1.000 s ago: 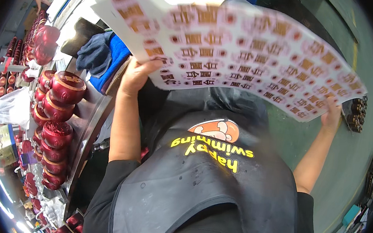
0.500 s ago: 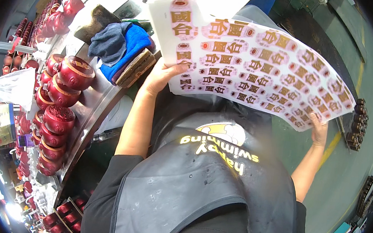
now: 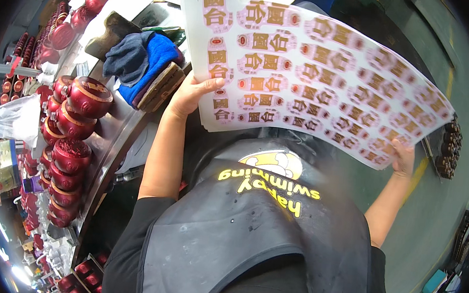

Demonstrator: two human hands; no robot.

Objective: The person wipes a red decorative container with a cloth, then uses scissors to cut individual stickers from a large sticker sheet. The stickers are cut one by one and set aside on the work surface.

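A large white sheet of printed labels [image 3: 280, 75], with rows of gold characters on pink patches, spans the space in front of my apron. One corner of its upper left part is notched. My left hand [image 3: 194, 93] grips the sheet's left edge, thumb on top and fingers hidden underneath. At the lower right corner my right hand [image 3: 404, 156] pinches the sheet, its fingers partly behind it. The sheet sags and curves between the two hands, held up off any surface.
On the metal-edged table [image 3: 112, 152] at left stand stacked dark red round pots [image 3: 72, 157]. Blue and grey cloths [image 3: 141, 63] lie by a worn wooden block [image 3: 162, 87]. A clear plastic bag [image 3: 14, 119] hangs farther left. Dark stacked pieces [image 3: 449, 148] stand at right beyond the green floor [image 3: 400, 228].
The sheet and my left hand have shifted slightly left in view. The sheet is tilted a bit more toward me, showing its rows more fully. Both hands keep their hold.
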